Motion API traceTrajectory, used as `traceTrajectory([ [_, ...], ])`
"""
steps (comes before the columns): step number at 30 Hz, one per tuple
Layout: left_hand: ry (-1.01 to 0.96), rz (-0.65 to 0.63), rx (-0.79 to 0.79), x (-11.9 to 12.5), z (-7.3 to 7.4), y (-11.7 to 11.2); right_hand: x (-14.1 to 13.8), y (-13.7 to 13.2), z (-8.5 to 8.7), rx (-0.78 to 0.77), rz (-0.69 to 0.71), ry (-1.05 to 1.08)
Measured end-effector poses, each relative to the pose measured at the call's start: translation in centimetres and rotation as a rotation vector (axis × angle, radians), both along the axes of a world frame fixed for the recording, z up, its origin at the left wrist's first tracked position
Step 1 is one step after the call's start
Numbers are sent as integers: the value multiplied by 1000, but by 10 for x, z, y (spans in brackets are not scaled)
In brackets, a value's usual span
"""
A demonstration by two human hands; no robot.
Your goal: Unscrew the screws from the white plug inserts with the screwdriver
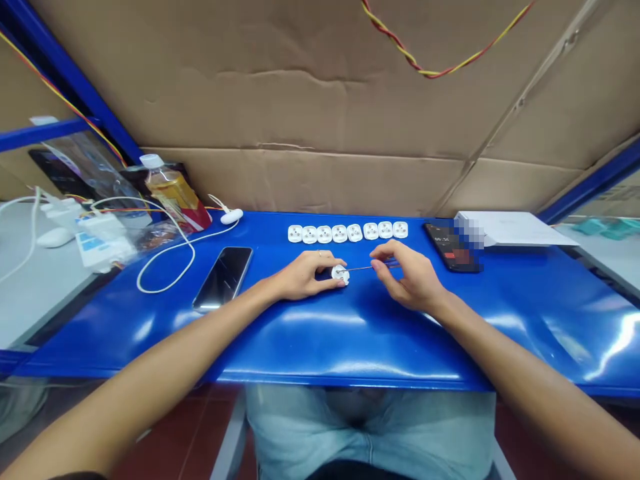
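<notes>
Near the middle of the blue table, my left hand [315, 275] is closed on a small round white plastic part [341, 274], held between thumb and fingers. My right hand [407, 277] pinches a thin metal tool [361, 269] whose shaft points left. Its tip reaches the face of the white part. Whether the tool is a pair of tweezers or a slim screwdriver I cannot make out, as my fingers cover its grip. Behind both hands, several white squarish plastic pieces [339, 233] with small holes or metal spots stand in a row.
To the left lies a dark phone [223, 277] beside a white cable [193, 253]. A drink bottle [175, 190] and a white power strip [103, 240] are farther left. At the right are a phone with a lit timer [453, 248] and a white box [515, 229]. Cardboard [300, 113] backs the table.
</notes>
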State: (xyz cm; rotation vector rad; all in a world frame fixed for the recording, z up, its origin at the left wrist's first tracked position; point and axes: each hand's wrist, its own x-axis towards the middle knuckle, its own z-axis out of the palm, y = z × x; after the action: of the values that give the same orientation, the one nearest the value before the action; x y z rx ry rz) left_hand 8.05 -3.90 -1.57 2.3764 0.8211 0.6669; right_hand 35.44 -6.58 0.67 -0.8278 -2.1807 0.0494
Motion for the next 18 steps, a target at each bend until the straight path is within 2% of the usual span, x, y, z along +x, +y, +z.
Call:
traceTrajectory([
  [18,-30,-33,-4,-3,-2,0,0,-2,3,71,28,-56],
])
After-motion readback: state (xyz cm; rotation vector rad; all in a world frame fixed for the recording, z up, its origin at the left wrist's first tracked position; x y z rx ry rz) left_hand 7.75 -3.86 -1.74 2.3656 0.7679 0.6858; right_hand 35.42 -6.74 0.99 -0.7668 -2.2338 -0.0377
